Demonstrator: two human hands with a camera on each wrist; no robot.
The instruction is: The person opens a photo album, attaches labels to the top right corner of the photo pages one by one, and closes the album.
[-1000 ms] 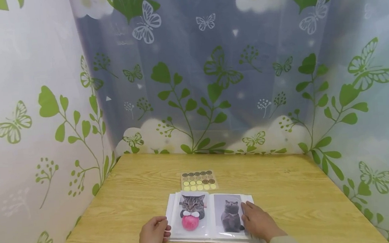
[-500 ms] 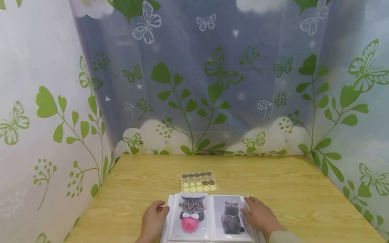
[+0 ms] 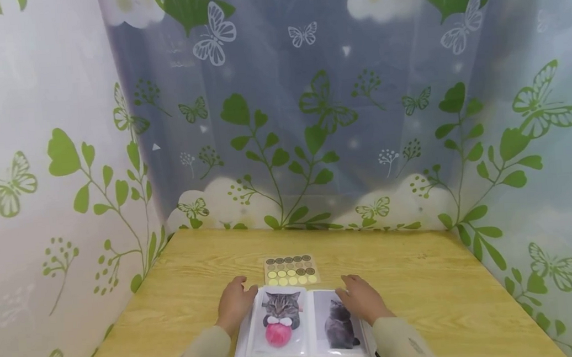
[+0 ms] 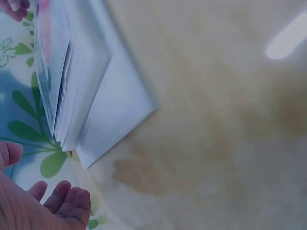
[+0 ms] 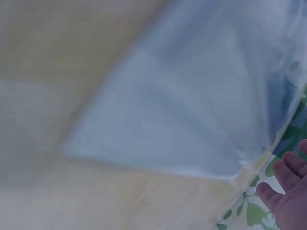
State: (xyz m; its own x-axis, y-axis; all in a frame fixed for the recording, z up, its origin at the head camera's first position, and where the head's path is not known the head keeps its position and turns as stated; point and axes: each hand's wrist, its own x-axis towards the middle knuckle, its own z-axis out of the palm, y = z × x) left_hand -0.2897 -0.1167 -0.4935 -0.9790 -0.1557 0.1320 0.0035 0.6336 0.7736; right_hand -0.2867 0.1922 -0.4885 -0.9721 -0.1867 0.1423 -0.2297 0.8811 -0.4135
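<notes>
Photo album (image 3: 303, 326) lies open on the near table (image 3: 448, 294), showing two cat pictures. Left hand (image 3: 235, 302) rests with relaxed fingers on its left edge; right hand (image 3: 361, 297) lies flat and loose on the right page. Sticker sheet (image 3: 291, 270) sits just beyond. Leaf-and-butterfly curtains (image 3: 311, 116) surround the table.

- The photo album (image 3: 304, 332) has white pages with cat pictures.
- The sticker sheet (image 3: 291, 270) has brown and yellow dots.
- The table (image 3: 438, 295) is light wood.
</notes>
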